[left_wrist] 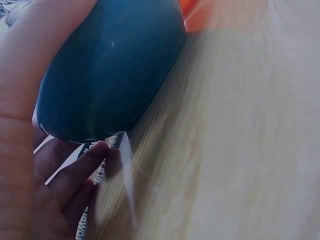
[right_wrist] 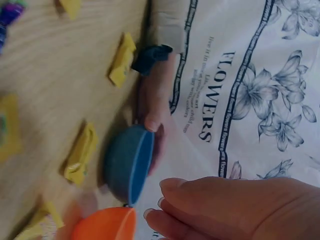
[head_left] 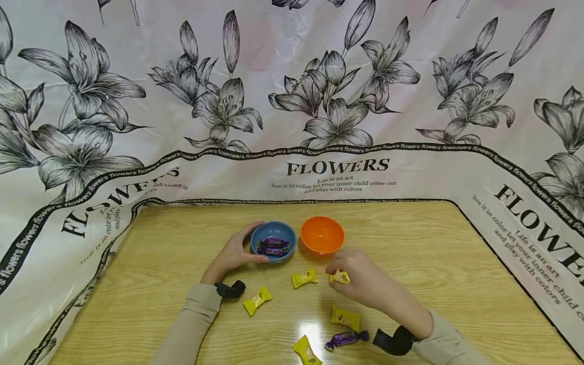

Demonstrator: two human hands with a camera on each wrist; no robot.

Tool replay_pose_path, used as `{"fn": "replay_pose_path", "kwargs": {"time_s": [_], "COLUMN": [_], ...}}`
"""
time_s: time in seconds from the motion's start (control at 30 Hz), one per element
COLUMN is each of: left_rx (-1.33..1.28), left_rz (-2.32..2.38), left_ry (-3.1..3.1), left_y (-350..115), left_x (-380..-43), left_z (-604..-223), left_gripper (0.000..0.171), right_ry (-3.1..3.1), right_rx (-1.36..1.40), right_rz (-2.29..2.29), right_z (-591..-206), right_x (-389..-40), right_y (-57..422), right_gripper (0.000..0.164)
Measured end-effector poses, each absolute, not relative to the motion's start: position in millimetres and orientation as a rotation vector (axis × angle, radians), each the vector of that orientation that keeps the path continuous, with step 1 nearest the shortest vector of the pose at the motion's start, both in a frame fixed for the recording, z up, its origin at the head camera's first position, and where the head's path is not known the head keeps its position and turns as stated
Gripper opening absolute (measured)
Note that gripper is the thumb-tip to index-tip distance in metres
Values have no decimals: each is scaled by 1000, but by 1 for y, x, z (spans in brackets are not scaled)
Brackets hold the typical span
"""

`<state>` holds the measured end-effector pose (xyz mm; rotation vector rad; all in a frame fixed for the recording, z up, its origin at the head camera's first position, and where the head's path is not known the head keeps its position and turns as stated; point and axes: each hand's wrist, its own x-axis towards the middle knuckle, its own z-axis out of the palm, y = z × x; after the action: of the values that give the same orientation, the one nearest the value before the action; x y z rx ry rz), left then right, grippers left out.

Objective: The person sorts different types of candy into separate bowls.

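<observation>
My left hand (head_left: 234, 252) holds a small blue bowl (head_left: 260, 232), thumb at the near side and fingers round the far side. Several purple-wrapped candies (head_left: 274, 247) lie inside. In the left wrist view the bowl's wall (left_wrist: 115, 75) fills the space between thumb and fingers. Over a yellow-wrapped candy (head_left: 340, 277) hovers my right hand (head_left: 365, 279), its fingers loosely bent. The right wrist view shows that candy (right_wrist: 42, 227) on the table, apart from the hand (right_wrist: 225, 207). An orange bowl (head_left: 322, 234) stands just right of the blue one.
More yellow candies lie about the wooden table (head_left: 159, 263): one (head_left: 304, 278) near the blue bowl, one (head_left: 257, 301) by the left wrist, others (head_left: 345, 318) nearer the front. A purple candy (head_left: 347, 339) is at the front. Flower-printed cloth (head_left: 337, 175) hangs around the table.
</observation>
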<state>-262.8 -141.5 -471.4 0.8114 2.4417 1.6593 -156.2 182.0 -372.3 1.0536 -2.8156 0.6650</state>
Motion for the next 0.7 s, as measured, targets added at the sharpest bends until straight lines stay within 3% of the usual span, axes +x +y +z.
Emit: {"fn": "replay_pose_path", "kwargs": {"time_s": [0.47,0.7], "left_rx": [734,724], "left_rz": [1647,1635], "left_ry": [2437,2445], "left_y": [-140,-140], "left_x": [-260,-259], "left_z": [-468,-467], "left_gripper": [97,98], "right_ry": [-2887,-2937], "right_rx": [1190,1179], "right_rz": [533,477], "right_z": [-420,-426], "right_x": [-113,-105], "right_y": [207,208], "right_gripper": [21,23]}}
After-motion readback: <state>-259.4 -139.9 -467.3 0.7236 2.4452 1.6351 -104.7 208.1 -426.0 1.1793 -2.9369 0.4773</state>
